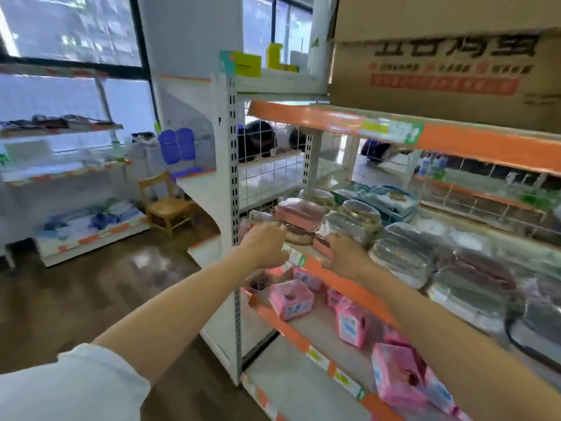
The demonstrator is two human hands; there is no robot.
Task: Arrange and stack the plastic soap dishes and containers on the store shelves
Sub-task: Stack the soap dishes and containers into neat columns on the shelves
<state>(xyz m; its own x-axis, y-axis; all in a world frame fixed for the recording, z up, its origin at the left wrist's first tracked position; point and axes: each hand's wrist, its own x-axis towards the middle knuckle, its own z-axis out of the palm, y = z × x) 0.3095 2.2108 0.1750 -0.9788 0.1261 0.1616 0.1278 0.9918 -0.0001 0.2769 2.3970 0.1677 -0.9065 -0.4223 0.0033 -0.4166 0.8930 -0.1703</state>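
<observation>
A stack of plastic-wrapped soap dishes (299,218), pink on top and brown below, stands at the left end of the middle shelf (337,279). My left hand (264,243) grips the stack's left side with curled fingers. My right hand (344,253) holds a pink wrapped dish (321,244) at the stack's lower right. More wrapped containers (359,220) stand just right of the stack, and rows of clear and dark wrapped dishes (403,256) run along the shelf to the right.
Pink packaged boxes (291,300) lie on the shelf below. A large cardboard box (440,71) sits on the top orange-edged shelf. A perforated white upright (233,165) bounds the shelf's left end. A small wooden chair (168,205) and another shelf unit (69,177) stand on the left.
</observation>
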